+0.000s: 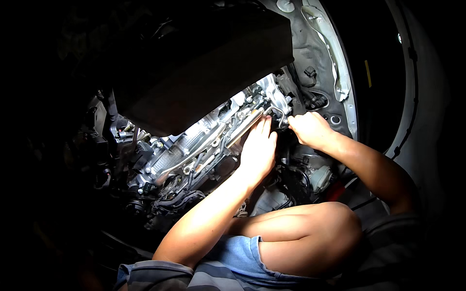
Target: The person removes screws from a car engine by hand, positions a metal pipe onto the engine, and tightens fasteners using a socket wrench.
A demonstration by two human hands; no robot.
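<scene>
My left hand (259, 148) lies with its fingers stretched out together along the end of a long metal rail (245, 127) on a car engine (194, 140). The fingertips rest close to a thin bent metal pipe (280, 112). Just right of that pipe, my right hand (310, 130) is closed, its thumb and curled fingers pressed together at the pipe's lower end. What lies inside that grip is hidden by the fingers. Dark hoses and wiring (296, 177) run below both hands.
A large dark panel (208, 68) overhangs the engine. To the right, the grey body panel (310, 53) meets a pale fender edge (342, 68). A whitish plastic part (320, 178) and a red piece (336, 190) sit below my right forearm. My bent knee (335, 223) is close by.
</scene>
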